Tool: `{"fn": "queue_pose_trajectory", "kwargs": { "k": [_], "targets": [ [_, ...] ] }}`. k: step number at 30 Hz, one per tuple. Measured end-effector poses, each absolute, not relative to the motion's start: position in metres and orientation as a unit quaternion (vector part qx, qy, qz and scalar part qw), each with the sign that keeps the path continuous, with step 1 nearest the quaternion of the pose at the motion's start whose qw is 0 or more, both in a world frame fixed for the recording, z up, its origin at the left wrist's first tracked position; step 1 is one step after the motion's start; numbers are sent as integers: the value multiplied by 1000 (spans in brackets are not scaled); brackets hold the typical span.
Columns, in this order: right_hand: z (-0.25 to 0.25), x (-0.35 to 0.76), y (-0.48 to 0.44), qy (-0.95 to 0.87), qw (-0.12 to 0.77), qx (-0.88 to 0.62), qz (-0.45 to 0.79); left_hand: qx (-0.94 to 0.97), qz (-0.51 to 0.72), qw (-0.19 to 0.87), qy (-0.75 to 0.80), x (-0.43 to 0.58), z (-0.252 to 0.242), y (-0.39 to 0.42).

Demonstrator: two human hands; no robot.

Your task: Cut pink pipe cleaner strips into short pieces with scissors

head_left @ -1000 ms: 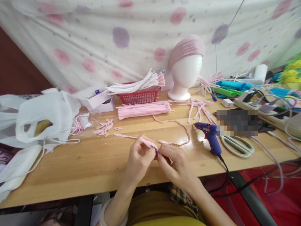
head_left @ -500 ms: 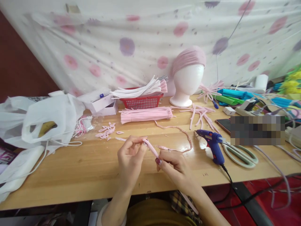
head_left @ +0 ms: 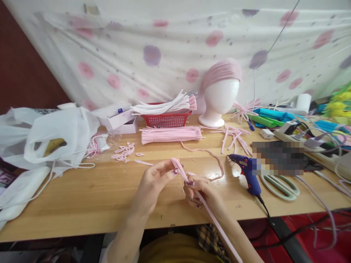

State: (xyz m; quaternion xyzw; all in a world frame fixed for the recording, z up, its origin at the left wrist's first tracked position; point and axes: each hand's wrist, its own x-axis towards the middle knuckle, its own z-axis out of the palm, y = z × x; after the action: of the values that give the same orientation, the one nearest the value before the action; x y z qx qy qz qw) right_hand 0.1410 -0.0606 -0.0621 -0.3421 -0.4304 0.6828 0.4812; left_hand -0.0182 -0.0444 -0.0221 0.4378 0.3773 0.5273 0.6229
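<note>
A pink pipe cleaner [head_left: 218,226], bent into a narrow loop at its upper end, is held above the table's front half. My left hand [head_left: 153,182] pinches the loop's top between thumb and fingers. Lower down, my right hand [head_left: 203,191] grips the loop's base, thumb on top; the long tail runs down past my right forearm. Behind my hands lies a thin pink braided strip [head_left: 216,157], partly hidden by my right hand. Small pink loops [head_left: 122,151] are piled to the left, near a short pale strip [head_left: 142,162].
A tied bundle of pink pipe cleaners [head_left: 171,135] lies before a red basket [head_left: 166,119]. A foam head [head_left: 221,98] stands behind. At right are a blue glue gun [head_left: 252,177], scissors [head_left: 282,188] and cords. White plastic bags [head_left: 60,131] fill the left.
The loop stands steeper, with my left thumb pressed on its side. My right hand has turned, and the pipe cleaner's tail now shows stretching down over the table edge. The view has shifted slightly.
</note>
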Motion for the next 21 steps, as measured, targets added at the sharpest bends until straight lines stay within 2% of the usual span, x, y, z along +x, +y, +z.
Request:
{"fn": "queue_pose_trajectory", "kwargs": {
  "k": [3,7,10,13,17,21],
  "targets": [
    [-60,140,-60,-451,464,-354,675,452,537,586,404,-10,-28,-45],
    [-52,137,-64,-499,466,-390,618,519,562,446,464,-4,-34,-47],
    [-50,135,-70,-596,482,-436,472,560,565,329,508,-4,-33,-50],
    [-50,135,-73,-668,465,-456,361,564,570,321,503,-8,-33,-50],
    [-53,139,-68,-597,446,-422,517,538,578,404,461,-14,-35,-44],
    [-54,140,-62,-496,424,-390,650,532,574,433,448,-15,-35,-41]
  ]
}}
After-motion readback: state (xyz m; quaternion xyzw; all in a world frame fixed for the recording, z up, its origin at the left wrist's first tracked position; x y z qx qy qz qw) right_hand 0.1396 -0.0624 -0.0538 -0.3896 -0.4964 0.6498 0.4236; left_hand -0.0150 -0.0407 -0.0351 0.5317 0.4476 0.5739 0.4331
